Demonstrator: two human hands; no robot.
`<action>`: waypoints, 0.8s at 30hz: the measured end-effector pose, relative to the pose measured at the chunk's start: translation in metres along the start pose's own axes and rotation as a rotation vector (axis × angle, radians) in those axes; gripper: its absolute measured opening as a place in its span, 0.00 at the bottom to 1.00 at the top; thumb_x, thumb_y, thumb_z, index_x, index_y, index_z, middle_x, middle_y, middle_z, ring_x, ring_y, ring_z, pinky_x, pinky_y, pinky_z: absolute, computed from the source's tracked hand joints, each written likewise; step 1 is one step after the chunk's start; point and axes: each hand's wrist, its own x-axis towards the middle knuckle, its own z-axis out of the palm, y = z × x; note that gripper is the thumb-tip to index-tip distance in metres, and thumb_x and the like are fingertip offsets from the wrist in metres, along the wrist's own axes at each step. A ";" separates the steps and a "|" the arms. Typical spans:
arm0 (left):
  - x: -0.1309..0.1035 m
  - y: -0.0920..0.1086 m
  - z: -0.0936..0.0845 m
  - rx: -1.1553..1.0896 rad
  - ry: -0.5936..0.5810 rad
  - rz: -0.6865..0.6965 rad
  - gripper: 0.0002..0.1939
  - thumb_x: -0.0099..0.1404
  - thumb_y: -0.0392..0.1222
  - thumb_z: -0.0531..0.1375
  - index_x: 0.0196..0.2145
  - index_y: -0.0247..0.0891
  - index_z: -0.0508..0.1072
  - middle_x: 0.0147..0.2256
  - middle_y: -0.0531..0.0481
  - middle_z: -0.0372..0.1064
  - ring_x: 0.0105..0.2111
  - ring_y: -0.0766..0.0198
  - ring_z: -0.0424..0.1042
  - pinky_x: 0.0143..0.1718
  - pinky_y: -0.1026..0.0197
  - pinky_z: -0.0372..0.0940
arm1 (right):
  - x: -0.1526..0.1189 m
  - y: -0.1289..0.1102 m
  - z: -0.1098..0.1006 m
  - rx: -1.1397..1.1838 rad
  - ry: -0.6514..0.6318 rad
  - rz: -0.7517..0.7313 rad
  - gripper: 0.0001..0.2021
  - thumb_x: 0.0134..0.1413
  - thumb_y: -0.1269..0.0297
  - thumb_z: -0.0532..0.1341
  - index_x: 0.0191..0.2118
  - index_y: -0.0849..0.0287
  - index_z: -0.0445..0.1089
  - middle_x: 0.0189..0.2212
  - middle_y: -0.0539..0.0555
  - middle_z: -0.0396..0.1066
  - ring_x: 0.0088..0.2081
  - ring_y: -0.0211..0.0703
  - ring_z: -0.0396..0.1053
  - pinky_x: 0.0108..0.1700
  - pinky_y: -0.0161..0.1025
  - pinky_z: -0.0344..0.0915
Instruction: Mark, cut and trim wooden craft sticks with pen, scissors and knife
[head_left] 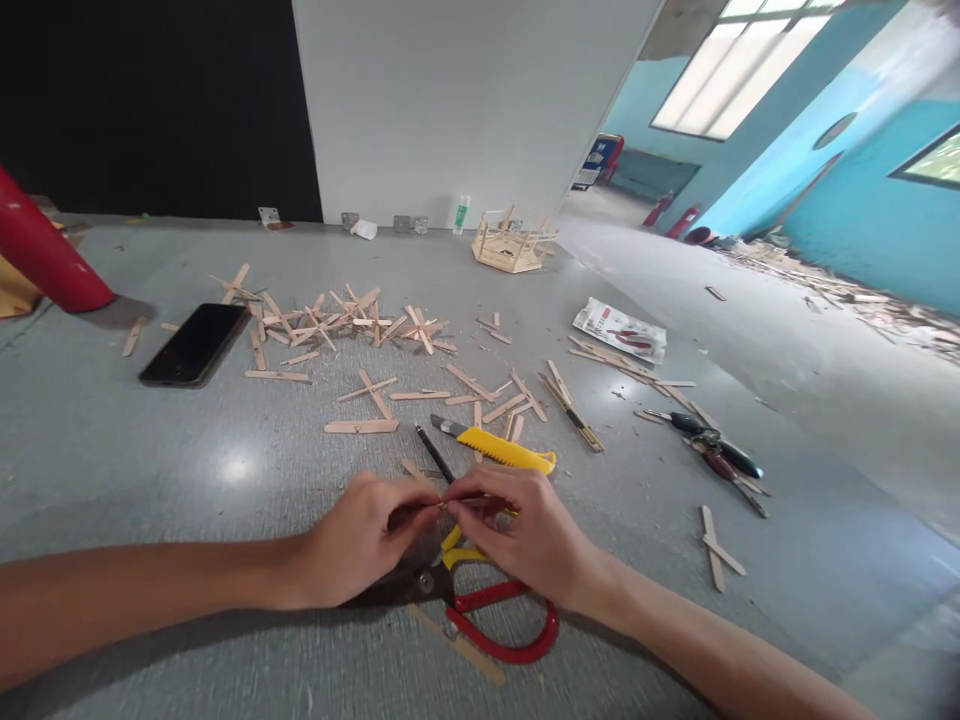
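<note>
My left hand [360,535] and my right hand [536,530] meet above the table, fingertips pinched together. A thin piece of wooden craft stick [466,502] shows between them, mostly hidden by the fingers. Under the hands lie scissors [514,655] with red handles and dark blades, partly covered by my left hand. A yellow handle [466,556] overlaps them, its tool mostly hidden. Just beyond the fingers are a black pen-like stick [433,450] and a yellow utility knife [506,448] with its blade out.
Loose craft sticks [360,427] and a pile of crossed sticks [322,325] spread across the grey table. A phone [196,343] lies left. Farther back stand a hexagonal stick frame [514,245] and a small tube [460,214]. Dark-handled tools [716,450] and a packet [621,330] lie right.
</note>
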 end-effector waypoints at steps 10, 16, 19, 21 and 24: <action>-0.006 -0.002 0.004 0.131 -0.027 0.053 0.12 0.76 0.37 0.52 0.39 0.35 0.76 0.27 0.52 0.73 0.23 0.68 0.67 0.27 0.67 0.59 | -0.001 -0.007 -0.005 0.047 -0.037 0.067 0.09 0.63 0.66 0.61 0.34 0.59 0.79 0.28 0.54 0.79 0.29 0.42 0.76 0.31 0.36 0.72; -0.004 0.018 -0.027 0.660 -0.352 -0.247 0.16 0.72 0.36 0.54 0.25 0.38 0.70 0.21 0.52 0.65 0.18 0.63 0.64 0.20 0.61 0.46 | 0.008 0.027 -0.042 -0.543 0.108 -0.060 0.17 0.69 0.59 0.57 0.58 0.58 0.71 0.52 0.66 0.74 0.51 0.60 0.73 0.52 0.59 0.72; -0.002 0.026 -0.037 0.753 -0.398 -0.282 0.15 0.72 0.37 0.55 0.26 0.38 0.69 0.19 0.53 0.63 0.16 0.64 0.63 0.19 0.61 0.44 | 0.010 0.036 -0.048 -0.630 -0.018 -0.062 0.15 0.71 0.62 0.54 0.56 0.59 0.70 0.50 0.65 0.74 0.50 0.59 0.73 0.54 0.61 0.71; 0.000 0.026 -0.039 0.787 -0.370 -0.278 0.13 0.71 0.37 0.56 0.27 0.38 0.69 0.19 0.54 0.62 0.16 0.64 0.62 0.18 0.60 0.43 | 0.011 0.036 -0.047 -0.559 -0.041 -0.071 0.15 0.73 0.65 0.49 0.56 0.58 0.69 0.50 0.64 0.74 0.49 0.55 0.74 0.53 0.55 0.72; -0.001 0.019 -0.038 0.794 -0.275 -0.160 0.09 0.68 0.35 0.58 0.29 0.38 0.69 0.22 0.52 0.66 0.18 0.62 0.66 0.20 0.61 0.48 | 0.011 0.030 -0.047 -0.408 0.106 0.031 0.14 0.73 0.65 0.49 0.53 0.58 0.69 0.44 0.61 0.76 0.39 0.47 0.77 0.42 0.45 0.74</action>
